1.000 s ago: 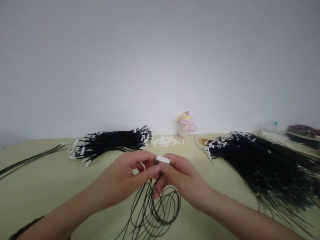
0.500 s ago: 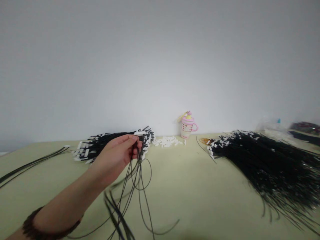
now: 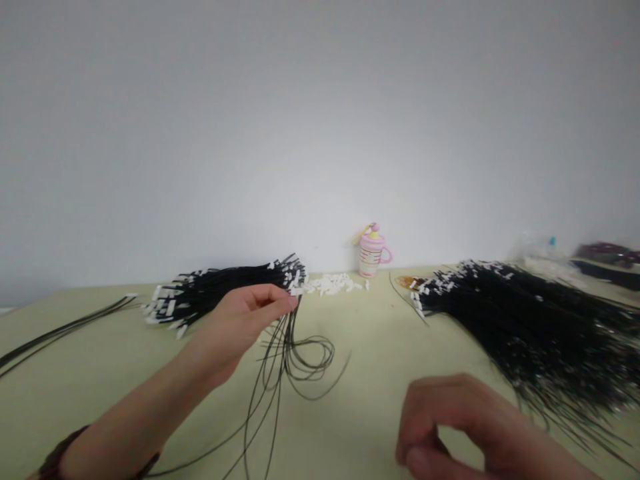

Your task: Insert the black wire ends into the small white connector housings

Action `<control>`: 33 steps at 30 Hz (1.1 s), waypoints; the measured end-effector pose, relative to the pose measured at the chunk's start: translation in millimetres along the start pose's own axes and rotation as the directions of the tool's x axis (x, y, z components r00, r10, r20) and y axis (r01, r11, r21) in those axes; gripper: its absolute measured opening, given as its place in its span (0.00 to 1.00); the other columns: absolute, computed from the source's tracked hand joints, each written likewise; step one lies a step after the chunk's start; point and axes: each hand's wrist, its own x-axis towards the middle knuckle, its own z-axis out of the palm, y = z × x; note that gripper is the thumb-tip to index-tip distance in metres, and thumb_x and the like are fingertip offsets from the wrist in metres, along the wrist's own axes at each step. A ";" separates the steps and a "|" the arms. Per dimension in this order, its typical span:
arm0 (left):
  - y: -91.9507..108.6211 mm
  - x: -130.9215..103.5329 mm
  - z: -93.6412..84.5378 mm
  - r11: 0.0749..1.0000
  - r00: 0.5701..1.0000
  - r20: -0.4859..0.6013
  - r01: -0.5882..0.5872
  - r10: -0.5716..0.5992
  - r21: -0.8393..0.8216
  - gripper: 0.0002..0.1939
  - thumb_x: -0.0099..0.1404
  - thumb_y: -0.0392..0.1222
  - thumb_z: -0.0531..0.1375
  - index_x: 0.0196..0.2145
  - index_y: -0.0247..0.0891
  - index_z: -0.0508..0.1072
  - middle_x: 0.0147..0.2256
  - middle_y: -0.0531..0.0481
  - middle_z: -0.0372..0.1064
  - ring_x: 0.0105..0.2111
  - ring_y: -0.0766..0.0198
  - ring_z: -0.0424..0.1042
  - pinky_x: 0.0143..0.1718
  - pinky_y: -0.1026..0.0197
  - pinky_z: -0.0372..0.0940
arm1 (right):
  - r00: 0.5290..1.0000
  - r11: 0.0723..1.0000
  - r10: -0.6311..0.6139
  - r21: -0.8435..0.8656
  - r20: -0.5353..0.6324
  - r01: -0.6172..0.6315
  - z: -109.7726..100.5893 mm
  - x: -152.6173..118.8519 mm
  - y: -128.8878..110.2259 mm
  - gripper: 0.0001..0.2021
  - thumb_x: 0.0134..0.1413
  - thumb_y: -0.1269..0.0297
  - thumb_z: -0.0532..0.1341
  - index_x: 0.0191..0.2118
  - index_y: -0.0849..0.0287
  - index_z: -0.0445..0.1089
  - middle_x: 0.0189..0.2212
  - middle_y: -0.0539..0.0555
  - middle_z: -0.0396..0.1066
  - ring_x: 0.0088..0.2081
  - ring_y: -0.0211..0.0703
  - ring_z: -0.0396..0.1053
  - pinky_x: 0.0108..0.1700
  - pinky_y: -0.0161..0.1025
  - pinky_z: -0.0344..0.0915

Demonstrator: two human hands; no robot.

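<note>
My left hand point(image 3: 245, 320) reaches forward over the table, thumb and forefinger pinching a small white connector point(image 3: 296, 291). Several thin black wires point(image 3: 287, 353) hang from it, looping and trailing down towards the near edge. At the lower right, my right hand point(image 3: 465, 413) is curled, its thumb and fingertips close together at the bottom of the view. Whether anything sits between those fingertips is hidden. Behind the left hand lies a bundle of black wires with white ends point(image 3: 215, 283). Loose white connectors point(image 3: 331, 285) are heaped just beyond the pinch.
A large black wire bundle point(image 3: 540, 333) with white ends covers the right side. A pink and white toy-like cup point(image 3: 371, 257) stands by the wall. Amber rings point(image 3: 411, 283) lie left of the large bundle. More black wires point(image 3: 70, 327) extend at the left; a clear plastic bag point(image 3: 543, 257) lies far right.
My left hand has moved slightly right and down with the connector, and the wires hang in new loops. My right hand has come into view at the lower right.
</note>
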 end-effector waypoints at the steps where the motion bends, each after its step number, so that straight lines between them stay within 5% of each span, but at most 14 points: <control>1: -0.4 -0.5 1.9 1.000 1.000 -0.016 -0.009 0.009 0.007 0.10 0.56 0.44 0.59 0.21 0.37 0.69 0.25 0.55 0.68 0.30 0.68 0.64 0.36 0.64 0.56 | 0.998 1.000 -0.006 0.003 -0.067 0.006 0.2 3.7 -2.8 0.04 0.51 0.63 0.58 0.32 0.56 0.68 0.29 0.51 0.68 0.32 0.36 0.66 0.35 0.31 0.63; 4: 0.4 -1.3 8.1 0.997 1.000 -0.006 0.025 -0.025 -0.077 0.10 0.56 0.45 0.59 0.23 0.36 0.69 0.29 0.52 0.70 0.34 0.65 0.66 0.40 0.63 0.58 | 0.986 0.996 -0.005 0.086 -0.168 0.020 12.4 25.1 -7.6 0.06 0.51 0.63 0.57 0.36 0.56 0.67 0.32 0.52 0.68 0.34 0.37 0.67 0.37 0.35 0.65; 9: 5.9 -9.9 16.5 0.998 0.997 0.061 0.049 -0.046 -0.043 0.12 0.55 0.46 0.59 0.35 0.38 0.72 0.34 0.49 0.72 0.37 0.63 0.68 0.41 0.61 0.62 | 0.984 0.962 -0.096 0.241 -0.149 0.131 54.5 76.2 7.6 0.23 0.44 0.62 0.63 0.47 0.57 0.59 0.45 0.57 0.63 0.48 0.44 0.62 0.45 0.41 0.64; 16: 7.5 -19.4 11.0 0.975 0.977 0.205 -0.102 0.060 0.198 0.13 0.56 0.45 0.57 0.40 0.46 0.73 0.46 0.51 0.66 0.45 0.57 0.66 0.40 0.61 0.64 | 0.990 0.805 -0.026 0.584 -0.142 0.105 81.9 121.1 27.4 0.15 0.49 0.62 0.57 0.42 0.61 0.57 0.33 0.54 0.68 0.28 0.37 0.68 0.29 0.36 0.63; 19: 4.2 -11.5 9.6 0.981 0.982 0.182 -0.083 0.051 0.174 0.12 0.56 0.44 0.57 0.36 0.41 0.74 0.41 0.48 0.69 0.41 0.58 0.67 0.40 0.60 0.63 | 0.997 0.737 0.065 0.675 -0.037 -0.023 80.5 120.4 28.1 0.12 0.49 0.61 0.56 0.38 0.63 0.60 0.23 0.50 0.67 0.19 0.32 0.63 0.24 0.33 0.59; 24: -11.3 4.7 10.1 0.991 0.994 0.105 0.045 -0.032 -0.125 0.08 0.51 0.40 0.62 0.27 0.35 0.68 0.26 0.51 0.70 0.28 0.66 0.69 0.33 0.63 0.64 | 0.967 0.543 0.125 0.800 0.222 -0.254 82.0 100.9 32.5 0.17 0.46 0.53 0.57 0.31 0.67 0.65 0.19 0.51 0.67 0.16 0.31 0.62 0.23 0.32 0.57; 29: -33.4 19.7 7.3 0.953 0.999 0.040 0.023 -0.011 -0.302 0.12 0.49 0.39 0.64 0.27 0.36 0.62 0.23 0.54 0.68 0.26 0.66 0.70 0.32 0.62 0.65 | 0.932 0.411 0.195 0.838 0.305 -0.360 88.4 74.4 51.1 0.17 0.43 0.55 0.61 0.31 0.67 0.66 0.16 0.47 0.63 0.14 0.28 0.58 0.20 0.30 0.56; 33: -54.3 33.5 2.3 0.952 0.993 -0.049 0.088 -0.107 -0.293 0.15 0.47 0.40 0.65 0.30 0.35 0.63 0.23 0.53 0.67 0.26 0.65 0.70 0.34 0.60 0.65 | 0.872 0.483 0.275 0.725 0.406 -0.490 93.4 52.5 72.6 0.21 0.41 0.50 0.61 0.30 0.67 0.68 0.13 0.46 0.58 0.12 0.26 0.52 0.17 0.27 0.48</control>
